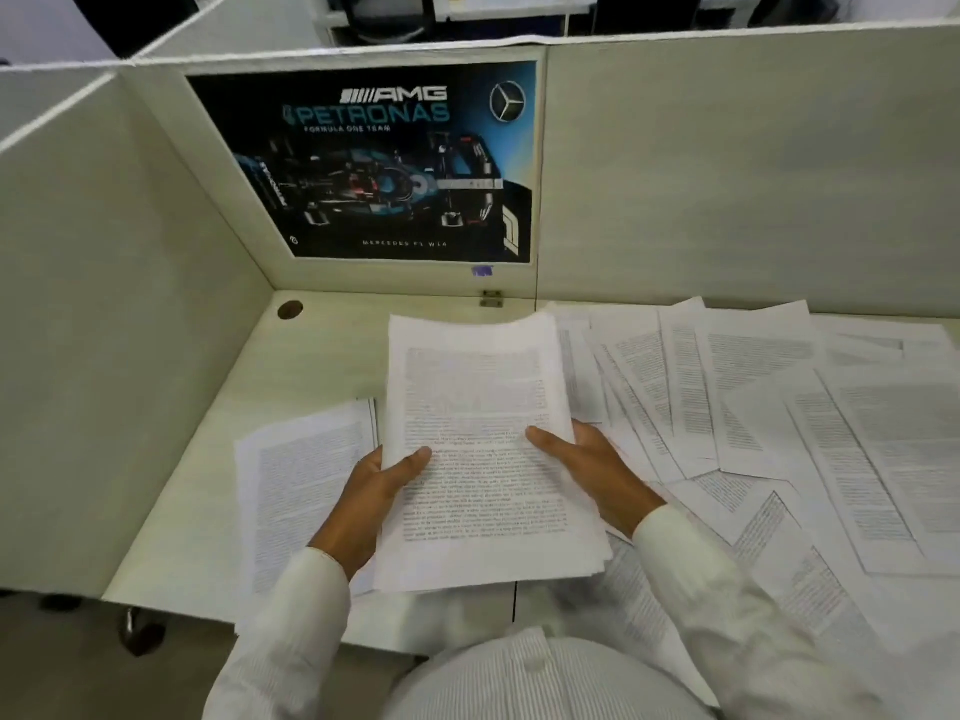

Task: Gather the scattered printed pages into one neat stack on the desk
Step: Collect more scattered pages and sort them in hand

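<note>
The bundle point(475, 407) is pinched along its long edges by left hand point(382, 485) and right hand point(597, 472). Scattered pages point(753, 387) are fanned out beyond the right hand.

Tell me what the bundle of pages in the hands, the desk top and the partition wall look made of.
The bundle of pages: thin white paper, matte, printed black; its far edge bows. The desk top: probably laminated board, pale with faint wood grain, smooth. The partition wall: laminated panel or cloth-covered board; its fine matte texture leaves that open.
</note>
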Action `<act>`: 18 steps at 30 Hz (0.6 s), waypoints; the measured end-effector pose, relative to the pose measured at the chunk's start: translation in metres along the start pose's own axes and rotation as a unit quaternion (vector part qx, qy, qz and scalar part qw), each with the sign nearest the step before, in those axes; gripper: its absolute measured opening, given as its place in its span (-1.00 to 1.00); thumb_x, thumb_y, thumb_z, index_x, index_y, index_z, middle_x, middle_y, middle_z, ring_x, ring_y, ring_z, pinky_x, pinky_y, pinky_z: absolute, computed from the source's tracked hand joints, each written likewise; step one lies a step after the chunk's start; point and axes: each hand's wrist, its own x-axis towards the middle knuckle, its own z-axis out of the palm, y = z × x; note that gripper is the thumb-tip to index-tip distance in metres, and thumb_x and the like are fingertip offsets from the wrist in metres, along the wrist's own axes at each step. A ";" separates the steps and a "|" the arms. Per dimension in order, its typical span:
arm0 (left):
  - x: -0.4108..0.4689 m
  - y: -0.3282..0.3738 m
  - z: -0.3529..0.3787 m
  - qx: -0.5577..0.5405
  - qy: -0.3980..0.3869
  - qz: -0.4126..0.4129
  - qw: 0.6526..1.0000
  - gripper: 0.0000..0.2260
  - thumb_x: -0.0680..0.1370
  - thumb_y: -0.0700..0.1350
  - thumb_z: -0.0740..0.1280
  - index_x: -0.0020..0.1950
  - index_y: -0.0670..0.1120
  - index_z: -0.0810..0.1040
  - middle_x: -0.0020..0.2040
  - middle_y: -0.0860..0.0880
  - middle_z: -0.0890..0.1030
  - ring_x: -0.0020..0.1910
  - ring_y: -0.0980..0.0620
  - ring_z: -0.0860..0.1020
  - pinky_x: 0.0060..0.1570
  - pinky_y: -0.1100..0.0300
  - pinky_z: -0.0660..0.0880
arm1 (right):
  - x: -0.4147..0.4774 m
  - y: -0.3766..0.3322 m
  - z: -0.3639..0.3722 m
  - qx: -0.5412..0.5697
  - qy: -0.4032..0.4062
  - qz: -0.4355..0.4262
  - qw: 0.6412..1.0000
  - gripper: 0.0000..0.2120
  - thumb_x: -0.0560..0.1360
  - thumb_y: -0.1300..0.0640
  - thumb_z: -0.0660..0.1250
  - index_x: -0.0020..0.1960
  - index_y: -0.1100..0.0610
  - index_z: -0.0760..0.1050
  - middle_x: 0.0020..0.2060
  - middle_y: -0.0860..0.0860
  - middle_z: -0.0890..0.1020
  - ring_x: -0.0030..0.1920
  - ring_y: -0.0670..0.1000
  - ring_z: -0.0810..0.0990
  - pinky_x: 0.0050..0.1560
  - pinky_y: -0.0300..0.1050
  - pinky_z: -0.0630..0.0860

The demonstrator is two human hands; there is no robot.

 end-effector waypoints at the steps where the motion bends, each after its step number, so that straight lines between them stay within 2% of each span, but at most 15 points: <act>1: -0.004 -0.001 -0.004 -0.003 -0.010 -0.010 1.000 -0.70 0.56 -0.06 0.37 0.28 -0.09 0.56 0.14 -0.10 0.69 0.09 -0.15 0.67 0.16 -0.09 0.56 | -0.002 0.001 0.009 0.003 -0.004 0.003 1.000 -0.75 0.55 0.03 0.39 0.21 -0.03 0.56 0.11 -0.12 0.69 0.12 -0.10 0.67 0.13 -0.21 0.57; 3: -0.012 -0.003 -0.014 -0.022 -0.024 -0.017 0.999 -0.69 0.58 -0.04 0.33 0.30 -0.08 0.55 0.16 -0.11 0.68 0.11 -0.16 0.66 0.18 -0.10 0.55 | -0.001 0.006 0.020 0.020 -0.007 0.017 1.000 -0.78 0.56 0.04 0.36 0.20 0.01 0.58 0.09 -0.08 0.71 0.11 -0.06 0.68 0.08 -0.20 0.58; 7: -0.023 -0.005 -0.035 -0.113 -0.030 -0.023 0.993 -0.70 0.62 -0.04 0.25 0.32 -0.09 0.55 0.19 -0.14 0.66 0.17 -0.20 0.62 0.23 -0.11 0.50 | 0.001 0.010 0.033 0.067 0.006 0.033 0.997 -0.69 0.60 0.00 0.29 0.29 0.08 0.55 0.15 0.01 0.69 0.14 0.04 0.68 0.10 -0.06 0.58; 10: -0.020 -0.018 -0.043 -0.096 -0.027 -0.039 0.994 -0.72 0.60 -0.11 0.31 0.29 -0.13 0.56 0.18 -0.14 0.66 0.15 -0.16 0.64 0.15 -0.02 0.57 | 0.003 0.014 0.056 0.057 0.023 0.039 0.997 -0.72 0.61 -0.06 0.26 0.22 0.03 0.58 0.07 -0.03 0.72 0.06 0.01 0.70 -0.05 -0.17 0.60; 12: -0.017 -0.030 -0.053 -0.069 0.001 -0.039 0.997 -0.74 0.57 -0.19 0.37 0.26 -0.12 0.59 0.18 -0.13 0.66 0.13 -0.13 0.65 0.17 0.00 0.57 | 0.005 0.020 0.071 0.054 0.041 0.043 0.997 -0.75 0.60 -0.05 0.29 0.18 0.04 0.60 0.04 -0.04 0.73 0.03 -0.01 0.71 -0.06 -0.19 0.60; 15: -0.017 -0.042 -0.076 -0.060 0.063 -0.040 0.995 -0.79 0.56 -0.20 0.39 0.18 -0.03 0.62 0.09 -0.04 0.71 0.03 -0.05 0.68 0.00 0.11 0.61 | 0.010 0.030 0.089 0.021 0.059 0.048 0.997 -0.88 0.60 0.10 0.34 0.10 0.00 0.61 0.03 -0.03 0.72 -0.02 -0.04 0.71 -0.02 -0.21 0.61; 18: -0.023 -0.049 -0.097 -0.027 0.101 -0.034 0.994 -0.81 0.58 -0.14 0.38 0.18 0.04 0.60 0.05 0.06 0.70 0.00 0.00 0.67 -0.11 0.21 0.57 | 0.014 0.038 0.108 -0.060 0.017 0.046 0.997 -0.77 0.60 0.26 0.30 0.09 -0.05 0.58 0.03 -0.09 0.68 -0.03 -0.16 0.67 -0.06 -0.30 0.59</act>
